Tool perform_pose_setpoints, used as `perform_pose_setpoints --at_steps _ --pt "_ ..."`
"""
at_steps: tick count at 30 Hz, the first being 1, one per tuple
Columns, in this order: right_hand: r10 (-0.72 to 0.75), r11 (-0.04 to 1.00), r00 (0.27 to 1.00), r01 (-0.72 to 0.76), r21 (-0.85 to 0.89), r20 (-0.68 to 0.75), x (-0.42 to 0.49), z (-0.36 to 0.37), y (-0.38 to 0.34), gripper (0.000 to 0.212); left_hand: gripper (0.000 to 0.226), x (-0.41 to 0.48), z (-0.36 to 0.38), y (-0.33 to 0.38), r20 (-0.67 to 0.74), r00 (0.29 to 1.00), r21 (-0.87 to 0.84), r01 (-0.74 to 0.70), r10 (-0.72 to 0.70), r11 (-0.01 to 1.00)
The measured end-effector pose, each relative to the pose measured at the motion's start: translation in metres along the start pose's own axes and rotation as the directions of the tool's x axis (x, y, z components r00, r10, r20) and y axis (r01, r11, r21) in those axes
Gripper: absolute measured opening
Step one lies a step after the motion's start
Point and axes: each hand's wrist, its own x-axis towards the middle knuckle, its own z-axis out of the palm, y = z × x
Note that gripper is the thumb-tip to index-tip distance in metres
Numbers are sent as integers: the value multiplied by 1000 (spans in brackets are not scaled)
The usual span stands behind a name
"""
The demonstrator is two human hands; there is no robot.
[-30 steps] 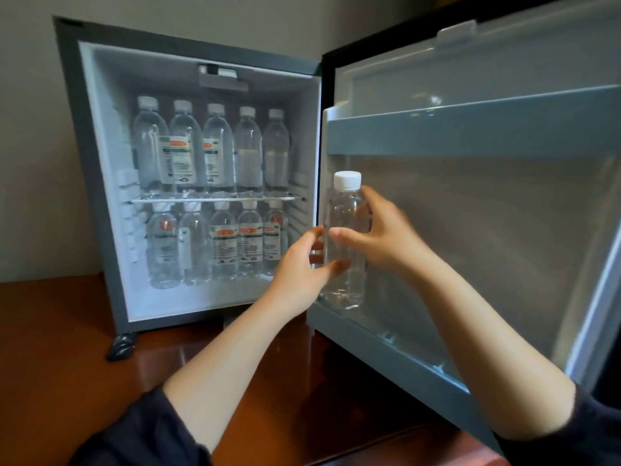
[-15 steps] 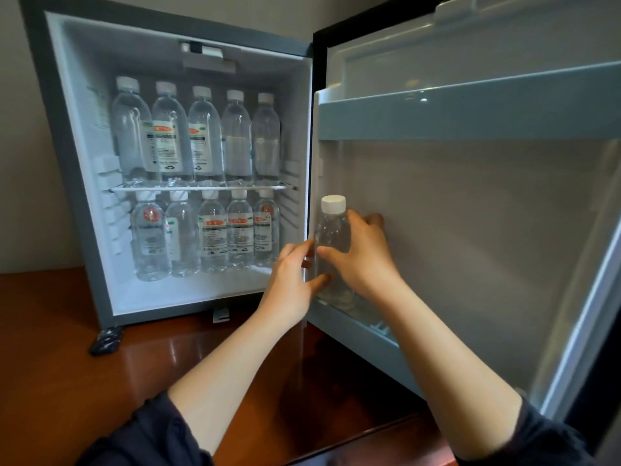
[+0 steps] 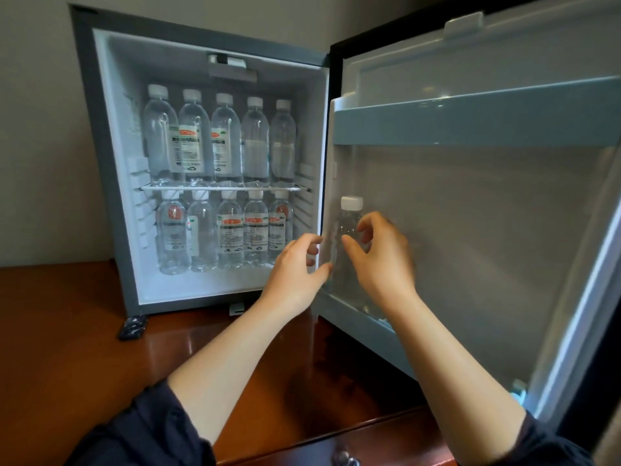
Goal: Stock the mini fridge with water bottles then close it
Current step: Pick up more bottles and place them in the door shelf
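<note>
Two hands, left (image 3: 295, 267) and right (image 3: 379, 253), loosely open beside door-shelf bottle (image 3: 347, 230)

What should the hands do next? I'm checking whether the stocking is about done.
Probably draw both hands back and swing the door shut. The bottle stands upright in the lower door shelf, the left hand and right hand look open around it, and both inner shelves look full.
</note>
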Motion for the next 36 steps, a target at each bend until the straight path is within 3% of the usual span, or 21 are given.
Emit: perform_pose_setpoints --at_steps 5,9,12,15,21,26,33,36 --pt "-112 991 989 104 86 97 -8 11 -25 12 15 -11 -56 -11 22 999 77 46 -48 996" --pt "-179 980 952 152 126 247 -21 33 -57 11 13 -35 -110 -31 80 987 235 115 -137 965" --pt "-248 963 897 188 191 365 -38 59 -84 7 11 -61 -152 -50 132 952 340 219 -277 914" --pt "-336 935 815 227 273 472 -61 88 -116 6 12 -93 -191 -68 62 921 374 336 -385 864" --pt "-519 849 611 290 441 598 -122 145 -187 9 12 -176 -270 -88 -76 831 440 524 -551 729" --pt "-678 735 392 358 576 622 -184 175 -254 5 15 -259 -332 -93 -240 733 451 665 -636 596" --pt "-797 582 40 318 749 602 -283 200 -347 7 17 -391 -400 -96 -448 531 355 844 -720 402" --pt "-796 559 -74 290 776 601 -328 209 -378 4 10 -443 -418 -100 -506 445 277 895 -739 349"
